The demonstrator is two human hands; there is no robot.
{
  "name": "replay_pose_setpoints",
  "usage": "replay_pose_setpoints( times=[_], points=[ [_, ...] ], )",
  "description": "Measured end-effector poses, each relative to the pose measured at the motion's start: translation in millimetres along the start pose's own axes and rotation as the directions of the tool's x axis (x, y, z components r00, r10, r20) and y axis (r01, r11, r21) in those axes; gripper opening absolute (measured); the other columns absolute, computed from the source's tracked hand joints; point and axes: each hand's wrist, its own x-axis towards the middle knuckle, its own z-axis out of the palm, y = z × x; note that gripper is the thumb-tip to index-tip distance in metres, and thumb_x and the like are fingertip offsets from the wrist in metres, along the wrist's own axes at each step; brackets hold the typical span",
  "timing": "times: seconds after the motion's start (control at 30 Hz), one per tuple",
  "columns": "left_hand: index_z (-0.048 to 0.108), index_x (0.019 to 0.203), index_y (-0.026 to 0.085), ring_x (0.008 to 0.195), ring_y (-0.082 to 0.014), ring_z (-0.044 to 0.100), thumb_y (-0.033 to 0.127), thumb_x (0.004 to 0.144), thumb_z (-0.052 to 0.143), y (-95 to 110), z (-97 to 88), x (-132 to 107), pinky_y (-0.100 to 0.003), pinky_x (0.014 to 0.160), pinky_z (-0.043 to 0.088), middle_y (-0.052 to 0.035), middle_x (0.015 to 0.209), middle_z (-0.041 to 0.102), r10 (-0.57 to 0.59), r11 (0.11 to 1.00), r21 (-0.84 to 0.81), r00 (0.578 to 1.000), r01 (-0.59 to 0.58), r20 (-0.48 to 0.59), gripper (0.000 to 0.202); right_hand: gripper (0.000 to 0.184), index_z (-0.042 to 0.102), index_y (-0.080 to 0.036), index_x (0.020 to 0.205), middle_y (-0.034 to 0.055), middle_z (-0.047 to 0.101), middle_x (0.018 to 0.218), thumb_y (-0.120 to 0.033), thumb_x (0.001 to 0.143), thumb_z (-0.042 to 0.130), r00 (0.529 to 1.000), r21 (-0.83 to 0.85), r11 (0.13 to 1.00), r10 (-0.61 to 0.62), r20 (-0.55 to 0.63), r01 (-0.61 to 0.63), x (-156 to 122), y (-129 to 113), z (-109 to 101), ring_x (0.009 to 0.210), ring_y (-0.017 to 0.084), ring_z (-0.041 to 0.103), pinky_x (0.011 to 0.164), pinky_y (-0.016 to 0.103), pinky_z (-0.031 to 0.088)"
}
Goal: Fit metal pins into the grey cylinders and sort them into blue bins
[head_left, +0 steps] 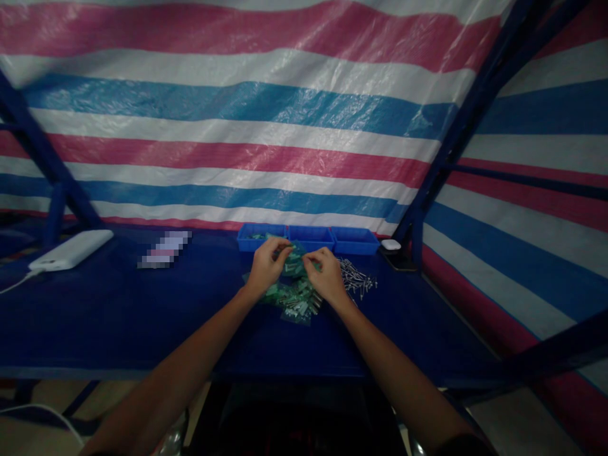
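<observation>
Both hands, left (265,266), right (327,273), pinch a blurred green part (293,261); grip unclear.

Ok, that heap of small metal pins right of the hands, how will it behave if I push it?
The metal pins lie loose and criss-crossed on the blue table, so a push would probably scatter them rather than move them together. They look thin and round, so likely to roll. Each seems light and hard to pinch singly.

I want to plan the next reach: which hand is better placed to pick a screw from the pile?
Probably right: the right hand is beside the screws; the left hand is farther, across the green board.
</observation>
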Motion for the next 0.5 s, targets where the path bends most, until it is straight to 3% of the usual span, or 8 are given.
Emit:
replay_pose_setpoints(
  times=[0.1, 0.17, 0.33, 0.43, 0.5],
  points=[
    [0.06, 0.089, 0.017, 0.081, -0.0145, 0.054, 0.024, 0.082, 0.05, 7.5, 4.3, -6.3, -0.026, 0.073, 0.044, -0.0043, 0.085, 0.057, 0.176, 0.984, 0.024, 0.98, -0.179, 0.097, 0.014, 0.041, 0.056, -0.018, 0.054, -0.0009, 0.049, 0.054, -0.046, 0.08, 0.044, 0.989, 0.169, 0.974, 0.142, 0.051, -0.148, 1.1, -4.6, -2.6, 0.056, 0.013, 0.046, 0.057, 0.025, 0.035],
    [0.06, 0.09, 0.017, 0.083, -0.0145, 0.053, 0.022, 0.083, 0.049, 10.3, 6.9, -8.6, -0.027, 0.076, 0.044, -0.0046, 0.085, 0.056, 0.225, 0.973, 0.025, 0.965, -0.23, 0.136, 0.014, 0.048, 0.05, -0.018, 0.049, -0.0022, 0.045, 0.048, -0.054, 0.079, 0.041, 0.967, 0.275, 0.927, 0.241, 0.082, -0.254, 1.5, -6.0, -2.5, 0.051, 0.012, 0.043, 0.052, 0.024, 0.032],
    [0.064, 0.086, 0.019, 0.087, -0.016, 0.05, 0.021, 0.081, 0.051, 6.0, 5.6, -5.7, -0.03, 0.08, 0.041, -0.0044, 0.086, 0.053, 0.222, 0.965, 0.103, 0.961, -0.241, 0.167, 0.014, 0.036, 0.057, -0.017, 0.059, -0.0012, 0.053, 0.054, -0.049, 0.072, 0.05, 0.916, 0.461, 0.792, 0.355, 0.185, -0.4, 3.6, 0.4, 3.7, 0.053, 0.013, 0.048, 0.051, 0.023, 0.035],
    [0.065, 0.083, 0.018, 0.08, -0.0155, 0.051, 0.026, 0.079, 0.052, 2.9, 3.7, -2.3, -0.028, 0.074, 0.041, -0.0037, 0.08, 0.053, 0.128, 0.986, 0.076, 0.97, -0.147, 0.207, 0.016, 0.024, 0.062, -0.017, 0.073, -0.0006, 0.057, 0.06, -0.037, 0.071, 0.05, 0.938, 0.467, 0.814, 0.311, 0.153, -0.345, 5.6, 8.4, 5.8, 0.055, 0.013, 0.05, 0.052, 0.024, 0.039],
    [0.065, 0.082, 0.016, 0.067, -0.0133, 0.049, 0.035, 0.08, 0.05, 2.4, 3.6, -0.6, -0.025, 0.063, 0.04, -0.0026, 0.072, 0.054, -0.038, 0.999, -0.014, 0.974, 0.042, 0.224, 0.025, 0.025, 0.065, -0.017, 0.082, 0.001, 0.059, 0.065, -0.031, 0.073, 0.047, 0.976, 0.378, 0.9, 0.204, 0.072, -0.216, 6.7, 13.1, 4.7, 0.059, 0.015, 0.052, 0.056, 0.025, 0.041]
  ],
)
